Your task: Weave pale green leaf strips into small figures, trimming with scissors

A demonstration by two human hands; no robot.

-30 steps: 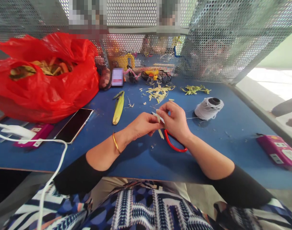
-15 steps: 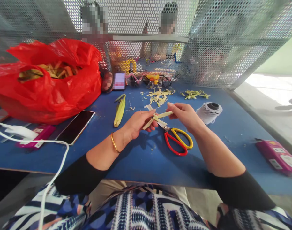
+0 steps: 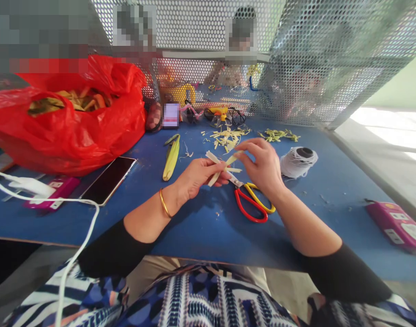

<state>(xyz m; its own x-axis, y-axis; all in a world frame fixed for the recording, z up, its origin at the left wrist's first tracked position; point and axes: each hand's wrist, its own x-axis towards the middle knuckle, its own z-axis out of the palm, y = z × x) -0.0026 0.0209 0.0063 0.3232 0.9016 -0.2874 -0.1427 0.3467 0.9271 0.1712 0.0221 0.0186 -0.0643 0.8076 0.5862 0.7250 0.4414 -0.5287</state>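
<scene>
My left hand (image 3: 208,175) pinches several pale corn husk strips (image 3: 213,180) between thumb and fingers; they cross each other near the fingertips. My right hand (image 3: 262,161) is closed on the upper right end of one strip, its fingers bent over it. Just below, scissors (image 3: 250,212) with one red and one yellow handle lie on the blue table, blades partly hidden by the strips and my left hand. Left of my hands rests a yellow-green husk piece (image 3: 171,158). A spool of white thread (image 3: 298,162) stands to the right of my right hand.
A red plastic bag (image 3: 108,131) of husks fills the left side. Near it lie a phone (image 3: 108,181), a magenta box (image 3: 59,193) and a white cable (image 3: 92,222). Husk scraps (image 3: 228,136) lie behind my hands, before a perforated metal screen (image 3: 208,68). Another magenta box (image 3: 398,222) sits right.
My right hand has risen slightly and turned, its fingers now arched over the strip's end. My left hand has shifted a little to the right with the strips still in it.
</scene>
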